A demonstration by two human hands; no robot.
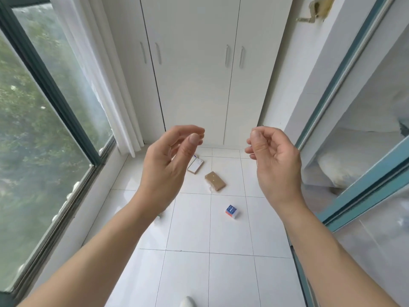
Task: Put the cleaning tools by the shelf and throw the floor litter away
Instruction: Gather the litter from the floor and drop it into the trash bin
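Your left hand and right hand hang loosely curled, holding nothing. 3 litter items lie on the floor: brown box at 12 o'clock between them, long axis 11-to-5; white-faced box nearer your left; blue carton nearer your right

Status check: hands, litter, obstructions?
Left hand and right hand raised, empty. Two brown boxes and blue-white box still on floor. Path clear.
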